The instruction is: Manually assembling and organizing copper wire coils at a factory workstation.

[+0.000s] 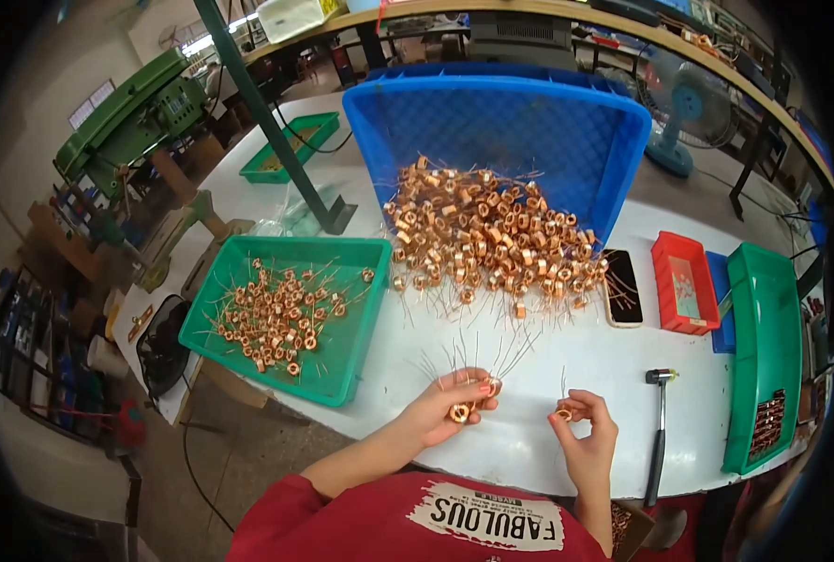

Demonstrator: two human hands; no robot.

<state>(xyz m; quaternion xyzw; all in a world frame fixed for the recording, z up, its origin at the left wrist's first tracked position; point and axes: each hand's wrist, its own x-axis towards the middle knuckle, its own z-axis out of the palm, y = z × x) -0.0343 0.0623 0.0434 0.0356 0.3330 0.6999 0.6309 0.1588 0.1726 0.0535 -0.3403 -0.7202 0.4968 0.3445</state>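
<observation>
My left hand (450,405) is closed around several copper-wound ring coils (460,413), whose long thin wire leads fan out upward past the fingers. To its right, my right hand (586,431) pinches a single copper ring coil (564,415) between thumb and fingers, with a wire lead standing up from it. Beyond both hands, a large heap of the same coils (492,234) spills out of a blue bin (501,112) tipped on its side. On the left, a green tray (342,361) holds more coils with leads pointing every way.
A phone (622,286) lies right of the heap, beside a red tray (662,300). A hammer (659,440) rests near my right hand. At the far right stands a long green tray (750,328) with dark copper parts. A green machine (136,112) and a fan (684,112) stand beyond the white table (520,361).
</observation>
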